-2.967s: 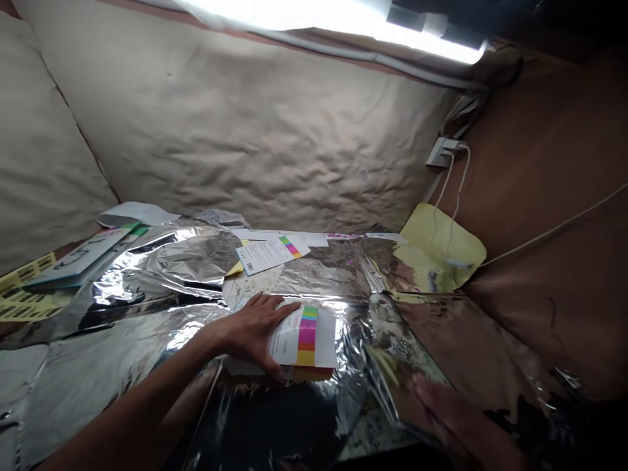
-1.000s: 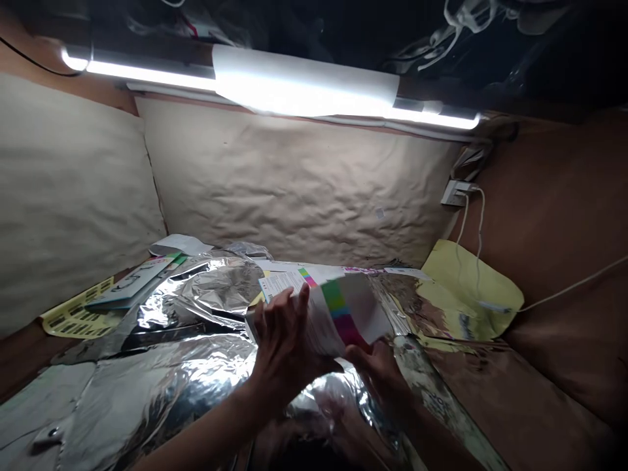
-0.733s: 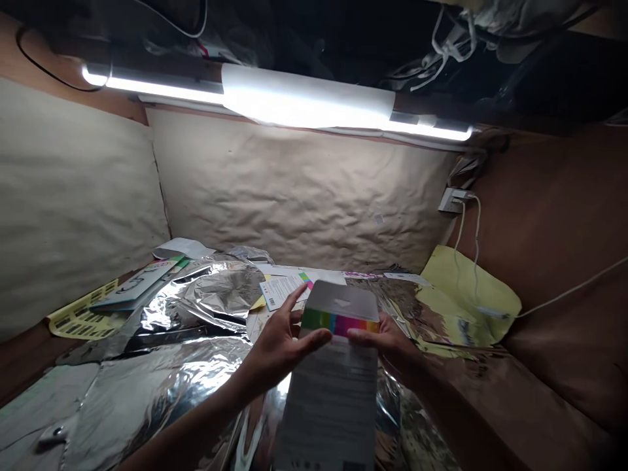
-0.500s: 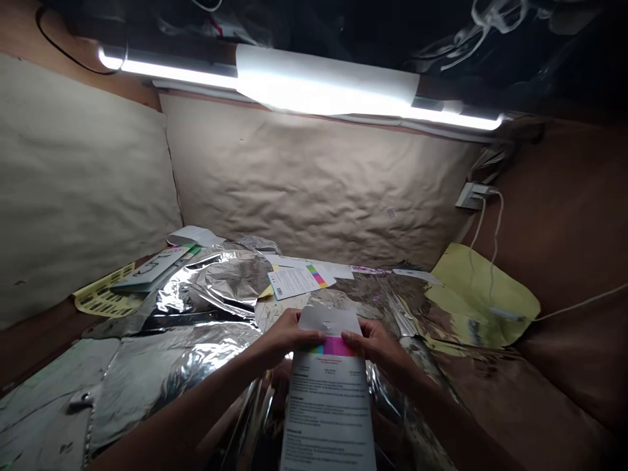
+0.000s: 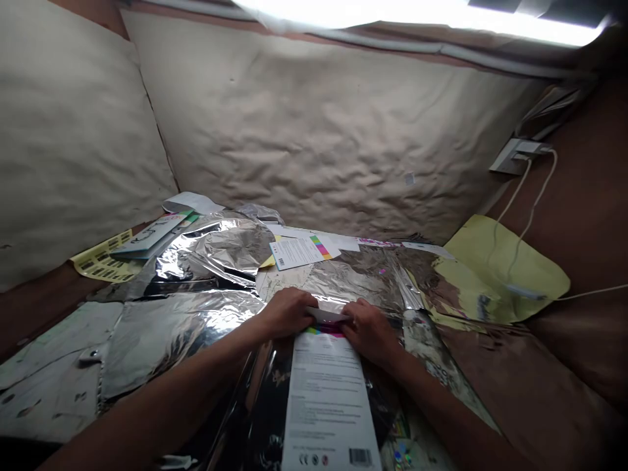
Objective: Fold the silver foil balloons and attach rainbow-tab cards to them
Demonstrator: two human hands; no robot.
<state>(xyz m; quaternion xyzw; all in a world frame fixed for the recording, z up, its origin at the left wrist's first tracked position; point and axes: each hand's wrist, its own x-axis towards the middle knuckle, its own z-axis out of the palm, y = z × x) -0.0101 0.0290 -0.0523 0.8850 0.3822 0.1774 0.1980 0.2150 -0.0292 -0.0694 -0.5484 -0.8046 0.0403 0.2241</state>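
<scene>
A long white printed carton (image 5: 328, 399) lies lengthwise in front of me, with lines of small text, a barcode at its near end and a coloured stripe near the far end. My left hand (image 5: 288, 313) grips the left corner of its far end, fingers curled over the edge. On the opposite corner, my right hand (image 5: 370, 330) is closed in the same way. Between the hands, the plain end flap is bent and shows as a narrow pale strip. Both thumbs are partly hidden.
Crinkled silver foil (image 5: 230, 252) covers much of the work surface. Another printed card (image 5: 299, 252) lies beyond my hands. At left are a sign-like card (image 5: 152, 234) and a yellow slotted sheet (image 5: 105, 261). A yellow sheet (image 5: 510, 268) and a wall socket (image 5: 523, 156) with white cables are at right.
The camera view has tilted down. The carton's end flap, upright and flat before, is now folded over, and my fingers have moved from the carton's sides onto the fold.
</scene>
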